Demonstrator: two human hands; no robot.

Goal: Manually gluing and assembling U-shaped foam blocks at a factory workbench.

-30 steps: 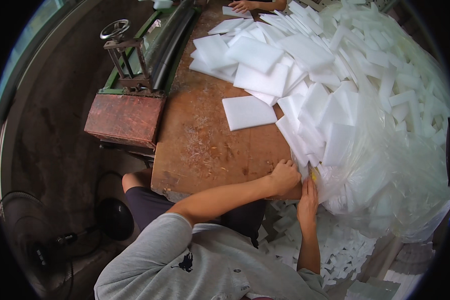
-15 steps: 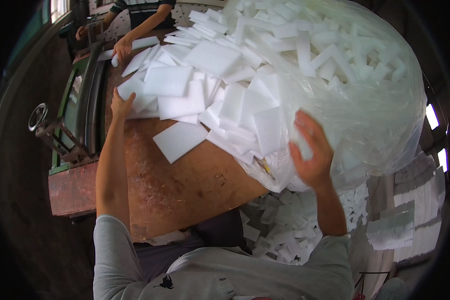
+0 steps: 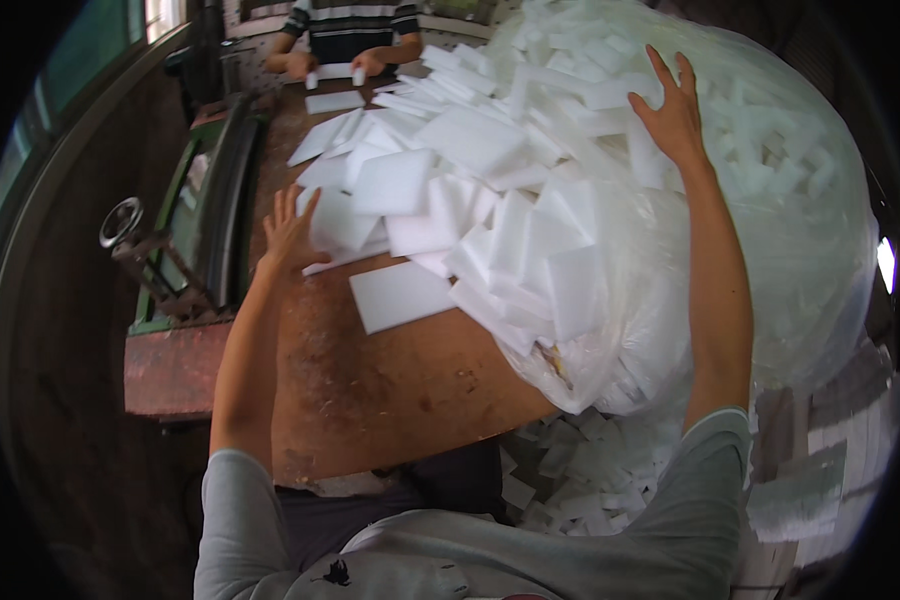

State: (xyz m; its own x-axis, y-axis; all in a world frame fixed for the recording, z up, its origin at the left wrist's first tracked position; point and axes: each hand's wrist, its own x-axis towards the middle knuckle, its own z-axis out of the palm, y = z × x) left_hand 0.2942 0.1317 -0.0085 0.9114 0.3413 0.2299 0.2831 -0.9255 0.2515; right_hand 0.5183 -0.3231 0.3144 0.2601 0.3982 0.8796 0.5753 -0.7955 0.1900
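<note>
A heap of white foam sheets [image 3: 395, 182] lies on the brown wooden table [image 3: 370, 370]. My left hand [image 3: 290, 235], fingers spread, is at the heap's left edge, next to a foam sheet; whether it touches cannot be told. My right hand [image 3: 673, 112] is raised in front of the large clear plastic bag [image 3: 770, 260], with its fingers apart and nothing in them. Many white foam offcuts [image 3: 610, 95] fill the bag. One loose foam sheet [image 3: 400, 296] lies flat nearer to me on the table.
A green-framed machine with a handwheel [image 3: 121, 222] stands along the table's left side. Across the table, a co-worker [image 3: 355, 35] holds a white foam piece [image 3: 335, 71] in both hands. More foam scraps [image 3: 580, 465] lie below the table's right edge.
My right hand has moved up and away over the bag. My left hand has spread its fingers at the heap. The co-worker's hands now hold a foam piece together, and the view has shifted.
</note>
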